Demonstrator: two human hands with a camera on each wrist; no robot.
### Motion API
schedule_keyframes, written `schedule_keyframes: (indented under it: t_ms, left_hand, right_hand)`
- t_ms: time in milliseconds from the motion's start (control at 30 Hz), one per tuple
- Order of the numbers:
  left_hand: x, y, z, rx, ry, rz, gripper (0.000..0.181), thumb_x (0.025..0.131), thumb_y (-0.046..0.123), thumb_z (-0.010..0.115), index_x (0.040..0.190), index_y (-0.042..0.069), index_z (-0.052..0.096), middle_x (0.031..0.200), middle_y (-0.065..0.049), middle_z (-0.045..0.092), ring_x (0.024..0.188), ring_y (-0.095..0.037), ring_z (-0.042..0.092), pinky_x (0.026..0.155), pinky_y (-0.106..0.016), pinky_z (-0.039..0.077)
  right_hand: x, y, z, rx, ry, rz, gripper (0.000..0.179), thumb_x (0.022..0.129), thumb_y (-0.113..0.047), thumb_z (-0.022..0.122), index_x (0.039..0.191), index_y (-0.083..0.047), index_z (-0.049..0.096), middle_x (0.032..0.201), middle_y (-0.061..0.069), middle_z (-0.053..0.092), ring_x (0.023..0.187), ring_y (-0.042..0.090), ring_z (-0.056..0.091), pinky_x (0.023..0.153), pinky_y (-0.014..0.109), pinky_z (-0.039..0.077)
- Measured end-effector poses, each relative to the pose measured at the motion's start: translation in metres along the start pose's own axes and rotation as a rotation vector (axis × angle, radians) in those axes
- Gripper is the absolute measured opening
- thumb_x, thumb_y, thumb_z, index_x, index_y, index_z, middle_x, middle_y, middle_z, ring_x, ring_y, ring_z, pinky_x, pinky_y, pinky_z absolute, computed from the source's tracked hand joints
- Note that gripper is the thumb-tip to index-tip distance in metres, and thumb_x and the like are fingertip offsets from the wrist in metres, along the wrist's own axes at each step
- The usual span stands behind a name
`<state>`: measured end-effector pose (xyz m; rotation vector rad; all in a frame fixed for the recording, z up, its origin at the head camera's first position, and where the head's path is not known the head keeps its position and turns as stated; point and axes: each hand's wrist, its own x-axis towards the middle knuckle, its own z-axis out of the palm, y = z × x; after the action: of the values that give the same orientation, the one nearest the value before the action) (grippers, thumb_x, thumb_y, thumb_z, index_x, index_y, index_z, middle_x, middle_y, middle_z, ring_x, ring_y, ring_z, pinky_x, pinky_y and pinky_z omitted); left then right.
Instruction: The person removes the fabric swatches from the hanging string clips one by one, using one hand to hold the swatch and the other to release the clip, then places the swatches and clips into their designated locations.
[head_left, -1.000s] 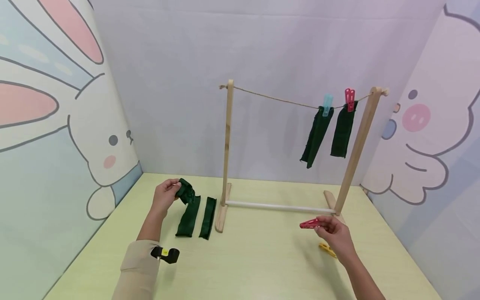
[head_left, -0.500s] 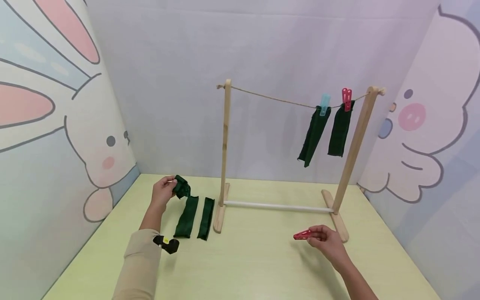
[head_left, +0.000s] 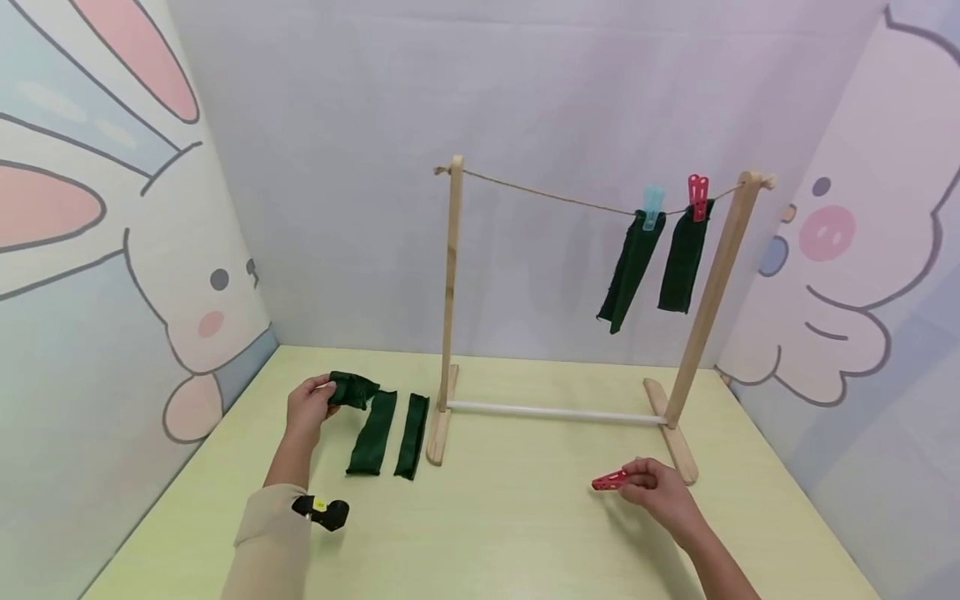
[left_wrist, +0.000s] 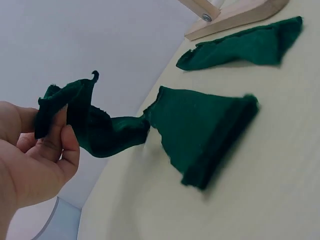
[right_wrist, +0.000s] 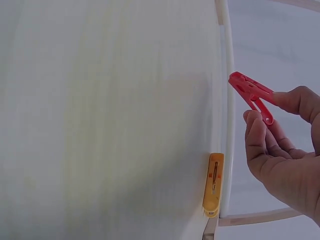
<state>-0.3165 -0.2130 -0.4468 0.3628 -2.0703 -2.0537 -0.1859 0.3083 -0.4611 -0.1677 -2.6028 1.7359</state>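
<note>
My left hand [head_left: 306, 410], at the table's left side, pinches one end of a dark green cloth strip [head_left: 351, 389]. In the left wrist view this cloth strip [left_wrist: 107, 132] hangs in a curl, its far end overlapping a second green strip [left_wrist: 192, 130] on the table. A third strip [left_wrist: 242, 47] lies beside that one, nearer the wooden foot. Over the right side of the table, my right hand [head_left: 662, 498] holds a red clothespin [head_left: 611, 480] between thumb and fingers. The right wrist view shows this clothespin [right_wrist: 250, 93] gripped by its handle ends, its nose pointing away from the hand.
A wooden drying rack [head_left: 452, 283] with a rope line [head_left: 547, 197] stands at the back. Two green strips [head_left: 632, 275] hang at its right end under a light blue clothespin [head_left: 653, 208] and a red one [head_left: 698, 198]. A yellow clothespin [right_wrist: 214, 185] lies near the rack's white bar [right_wrist: 230, 120].
My left hand has drawn the cloth strip left and slightly lower, stretching it more sideways. My right hand has come a little left and toward me with the red clothespin.
</note>
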Motion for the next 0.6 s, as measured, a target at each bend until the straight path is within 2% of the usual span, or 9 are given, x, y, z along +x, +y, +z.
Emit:
schedule_keyframes:
  t_ms: [100,200,300,433,600]
  left_hand:
    - [-0.007,-0.003,-0.007,0.019,-0.015,-0.018,0.038,0.097,0.013,0.049,0.129,-0.007,0.046,0.108,-0.013,0.054,0.071,-0.003,0.054,0.064,-0.019,0.049]
    - [-0.014,-0.007,-0.014,0.028,-0.053,-0.046,0.041,0.098,0.012,0.047,0.132,-0.009,0.04,0.124,-0.025,0.043,0.075,-0.003,0.053,0.068,-0.02,0.05]
    - [-0.02,-0.014,-0.022,0.029,-0.072,-0.075,0.043,0.098,0.011,0.047,0.134,-0.01,0.036,0.132,-0.028,0.036,0.075,-0.002,0.053,0.07,-0.021,0.05]
    - [-0.027,-0.022,-0.03,0.044,-0.08,-0.091,0.046,0.096,0.008,0.049,0.135,-0.011,0.034,0.128,-0.028,0.037,0.071,-0.003,0.055,0.072,-0.025,0.051]
    - [-0.036,-0.027,-0.04,0.1,-0.117,-0.105,0.045,0.094,0.005,0.053,0.132,-0.013,0.037,0.109,-0.02,0.051,0.069,-0.011,0.059,0.068,-0.029,0.052]
  right_hand:
    - [-0.001,0.002,-0.003,-0.026,-0.007,0.013,0.032,0.076,0.009,0.068,0.105,0.011,0.055,0.087,0.012,0.061,0.078,0.017,0.058,0.063,0.026,0.049]
    - [-0.001,0.004,-0.005,-0.032,-0.031,0.011,0.033,0.076,0.009,0.068,0.106,0.013,0.054,0.087,0.012,0.061,0.078,0.017,0.059,0.064,0.027,0.05]
    - [-0.002,0.006,-0.007,-0.033,-0.076,-0.017,0.032,0.077,0.01,0.067,0.105,0.015,0.052,0.087,0.012,0.061,0.077,0.017,0.059,0.063,0.027,0.05]
    - [-0.003,0.007,-0.009,-0.055,-0.11,-0.037,0.031,0.077,0.007,0.068,0.103,0.015,0.053,0.086,0.011,0.061,0.077,0.017,0.06,0.063,0.027,0.05]
    - [-0.004,0.011,-0.011,-0.083,-0.139,-0.021,0.031,0.077,0.004,0.069,0.102,0.014,0.053,0.083,0.009,0.062,0.076,0.019,0.06,0.061,0.028,0.05]
